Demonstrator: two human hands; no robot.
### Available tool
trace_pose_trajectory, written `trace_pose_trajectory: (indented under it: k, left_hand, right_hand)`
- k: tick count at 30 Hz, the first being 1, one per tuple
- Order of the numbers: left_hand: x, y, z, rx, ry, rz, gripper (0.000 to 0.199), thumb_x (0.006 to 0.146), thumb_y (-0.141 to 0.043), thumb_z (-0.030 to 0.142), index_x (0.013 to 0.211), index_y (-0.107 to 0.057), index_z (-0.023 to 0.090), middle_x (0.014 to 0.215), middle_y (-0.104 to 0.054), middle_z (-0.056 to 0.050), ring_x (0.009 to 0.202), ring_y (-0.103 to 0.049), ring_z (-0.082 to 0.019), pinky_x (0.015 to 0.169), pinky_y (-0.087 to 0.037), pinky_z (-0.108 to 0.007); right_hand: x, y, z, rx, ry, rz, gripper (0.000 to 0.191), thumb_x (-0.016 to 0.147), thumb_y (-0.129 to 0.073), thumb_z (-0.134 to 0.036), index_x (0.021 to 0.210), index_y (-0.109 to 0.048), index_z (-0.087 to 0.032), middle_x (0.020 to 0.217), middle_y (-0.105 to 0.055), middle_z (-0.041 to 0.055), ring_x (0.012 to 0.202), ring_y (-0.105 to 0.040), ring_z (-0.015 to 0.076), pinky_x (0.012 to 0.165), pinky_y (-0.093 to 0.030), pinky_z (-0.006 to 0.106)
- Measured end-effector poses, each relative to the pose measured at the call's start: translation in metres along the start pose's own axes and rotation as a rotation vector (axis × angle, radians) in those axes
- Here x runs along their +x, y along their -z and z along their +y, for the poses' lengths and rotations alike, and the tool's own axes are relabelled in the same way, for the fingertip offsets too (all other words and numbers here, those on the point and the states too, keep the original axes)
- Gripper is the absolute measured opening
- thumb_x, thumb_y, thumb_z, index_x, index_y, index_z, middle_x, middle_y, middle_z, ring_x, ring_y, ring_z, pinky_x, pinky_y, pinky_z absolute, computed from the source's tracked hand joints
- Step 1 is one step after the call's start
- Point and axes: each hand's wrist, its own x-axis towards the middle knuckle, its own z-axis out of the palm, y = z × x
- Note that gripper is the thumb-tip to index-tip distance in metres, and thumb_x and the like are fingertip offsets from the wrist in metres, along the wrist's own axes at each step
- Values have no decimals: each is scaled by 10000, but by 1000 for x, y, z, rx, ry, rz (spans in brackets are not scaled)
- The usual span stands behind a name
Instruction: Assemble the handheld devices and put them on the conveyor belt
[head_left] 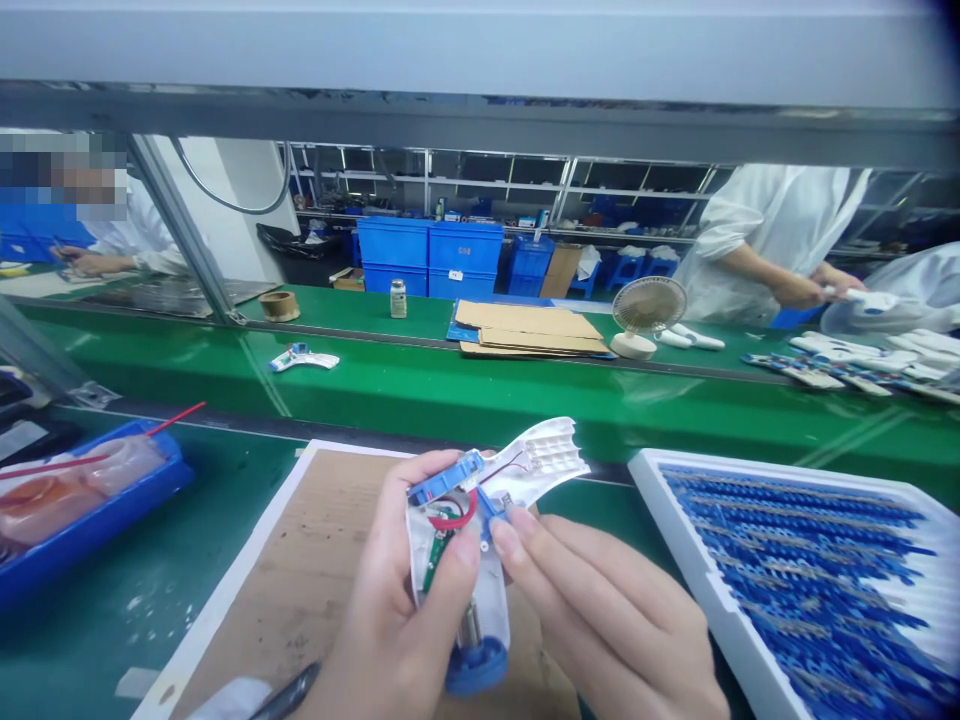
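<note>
An opened white handheld-device housing point(551, 455) lies in my left hand point(405, 590), its fingers and thumb wrapped around the body. Inside it show a green circuit board point(437, 550), red wires point(461, 518) and a blue piece point(448, 478) along the upper left side. A blue end part point(478, 668) sits at the bottom. My right hand point(600, 600) is closed, thumb and fingertips pinched at a small blue part point(491, 508) in the middle of the housing. The fingertips partly cover that part.
A brown work board point(300, 540) lies below my hands. At right stands a white foam tray point(720, 580) of blue parts; at left, a blue bin point(97, 520) with bottles. Another housing point(304, 358) rests on the green belt point(390, 385). Beyond are cardboard sheets point(525, 325), a fan point(646, 312) and co-workers.
</note>
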Motion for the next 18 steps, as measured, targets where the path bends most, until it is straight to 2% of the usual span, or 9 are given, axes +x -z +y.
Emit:
trace_pose_trajectory:
  k: [2,4,8,11,14,16,18]
  left_hand:
    - [0,1,2,-17,8,-10,402,798,-759,424,1124,-601,251,1061,-721,-26,921,-678,-181,829,-549,-223]
    - [2,1,4,-34,41,-15,404,804,-756,403,1138,-590,248,1065,-728,-34,933,-685,-185,781,-567,-210]
    - [5,0,6,-54,82,-61,401,828,-736,356,1167,-558,236,1210,-690,-63,999,-696,-214,694,-604,-214]
    - [2,1,4,-15,42,-79,373,845,-723,366,1157,-567,235,1306,-641,-65,1007,-702,-212,719,-622,-215]
    - [-1,6,1,28,-23,-80,329,881,-686,374,1163,-573,248,1329,-621,-62,1016,-704,-210,763,-623,-208]
    - [-1,10,-3,64,-49,-145,315,908,-658,375,1185,-563,260,1344,-606,-62,1042,-696,-213,806,-621,-219]
    - [4,14,-5,77,-42,-204,319,915,-655,378,1196,-556,267,1285,-637,-60,993,-709,-196,819,-617,-224]
  right_hand:
    - [2,1,-1,0,-7,12,338,953,-401,-38,1123,-689,-89,1069,-740,51,1091,-673,144,1005,-550,195]
    - [4,3,-1,2,-44,-1,340,954,-399,-26,1119,-686,-101,1090,-731,42,1109,-656,124,1023,-526,176]
    - [4,4,3,-69,-108,10,314,975,-423,-52,1169,-660,-119,1125,-701,55,1088,-638,128,965,-556,218]
    - [3,4,5,-145,-69,8,286,974,-458,-74,1182,-654,-88,1129,-695,87,1065,-629,169,903,-569,285]
    - [3,5,2,-150,-31,-22,302,978,-439,-81,1189,-655,-88,1090,-719,74,990,-649,173,809,-568,298]
    - [5,6,-1,-154,-23,11,340,1000,-375,-101,1184,-660,-106,1064,-729,62,938,-655,163,733,-555,291]
    - [7,7,-3,-184,-16,29,342,1005,-361,-103,1148,-671,-105,1029,-737,59,931,-645,162,728,-532,293]
